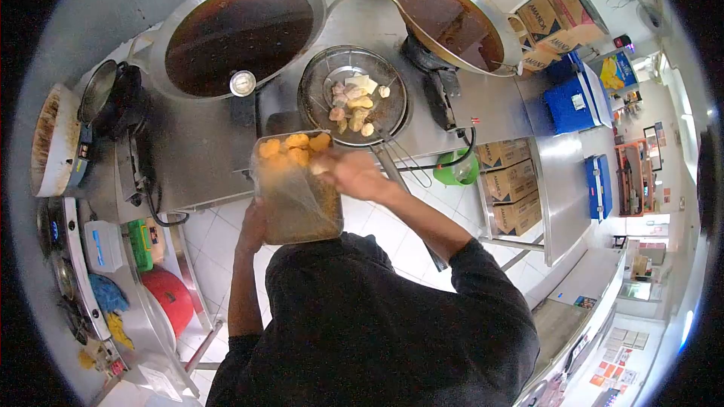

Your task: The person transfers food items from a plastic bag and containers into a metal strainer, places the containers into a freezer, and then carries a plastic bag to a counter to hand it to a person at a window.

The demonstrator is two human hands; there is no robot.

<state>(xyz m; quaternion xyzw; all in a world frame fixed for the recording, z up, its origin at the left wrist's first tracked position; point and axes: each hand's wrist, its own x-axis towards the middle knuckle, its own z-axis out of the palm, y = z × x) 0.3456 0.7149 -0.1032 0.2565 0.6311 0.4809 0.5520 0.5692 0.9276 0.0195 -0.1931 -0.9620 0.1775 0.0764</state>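
In front of my chest is a clear plastic container (305,215), tilted, with orange fried-looking pieces (296,148) at its far end. My left hand (254,224) grips its left side. My right hand (351,173) is at the container's right edge beside those pieces, with its fingers curled together; something pale shows at the fingertips, too blurred to name. Cloudy plastic film (290,188) appears to cover part of the container. Just beyond, a round wire strainer (311,79) holds pale and yellowish food chunks (360,100).
A large wok of dark oil (237,34) stands at the back left, another wok (452,22) at the back right. A small metal cup (243,83) sits at the left wok's rim. Cardboard boxes (511,181), a green bucket (456,168) and a blue cooler (571,98) are to the right.
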